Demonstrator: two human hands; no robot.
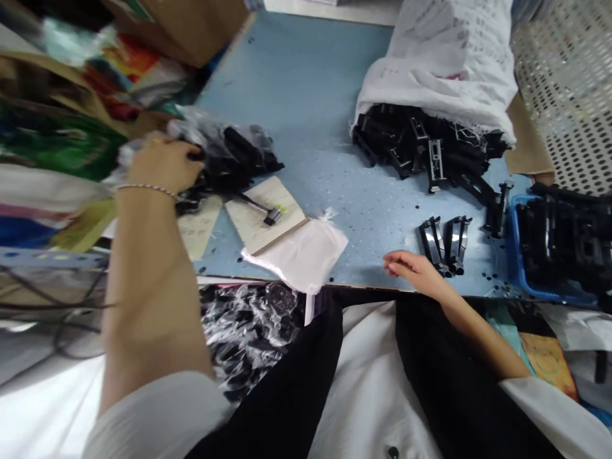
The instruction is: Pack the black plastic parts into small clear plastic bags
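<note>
My left hand (165, 162), a beaded band at its wrist, reaches to the left side of the table. Its fingers curl down against a pile of black plastic parts (234, 156), partly in clear bags; blur and the pile hide what they touch. At the table's front edge, my right hand (414, 271) has its fingers curled together, with nothing seen in them. Close to its right lie two pairs of black clip-like parts (433, 245) with shiny strips. A single black part with a thin stem (270, 213) rests on a pale square pad (268, 236).
More black parts (415, 143) spill from a white woven sack (440, 70) at the back right. A blue bin (516, 255) full of them stands at the right edge. Clear plastic bags (310, 252) lie by the pad. Bagged pieces (248, 331) fill the space below the table.
</note>
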